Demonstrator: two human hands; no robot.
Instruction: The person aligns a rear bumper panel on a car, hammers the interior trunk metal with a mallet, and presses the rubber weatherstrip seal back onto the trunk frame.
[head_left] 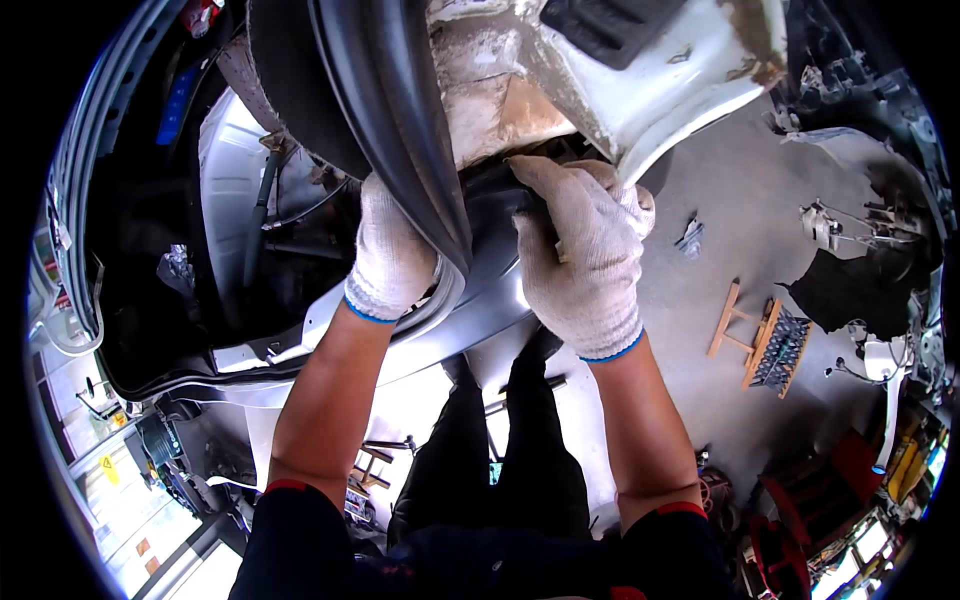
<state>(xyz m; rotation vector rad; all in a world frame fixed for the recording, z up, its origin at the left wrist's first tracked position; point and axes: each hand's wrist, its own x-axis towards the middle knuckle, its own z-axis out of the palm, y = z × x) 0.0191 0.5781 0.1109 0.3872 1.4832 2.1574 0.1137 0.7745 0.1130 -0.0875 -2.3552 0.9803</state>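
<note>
The greatest area is taken up by a vehicle body [498,300], whose glossy grey edge is seen beneath both hands, with a dark compartment [150,290] exposed at its left. A bare grey floor [740,210] is seen at the right. A white-painted part [650,95], soiled and worn along its surface, is positioned above the right hand. A broad black strip [390,95] is seen running down from the top of the view; its lower end is located between the two hands, just beside the left one. Inside the compartment, a slim strut [263,205] is held at a slant. On the floor, a wooden rack [765,345] is placed well apart from the vehicle body, presumably so that the working position is left unobstructed. The left hand [390,250], gloved, is set behind the black strip, apparently so that the strip is steadied from its inner side; its fingers are concealed, and whether they are closed on anything cannot be told. The right hand [592,255], likewise gloved, is brought up against the lower edge of the white-painted part, probably because access is gained there. Its fingers are bent and its thumb is held apart from the forefinger; whether anything is pinched cannot be determined. A small crumpled scrap [690,237] is seen on the floor.
</note>
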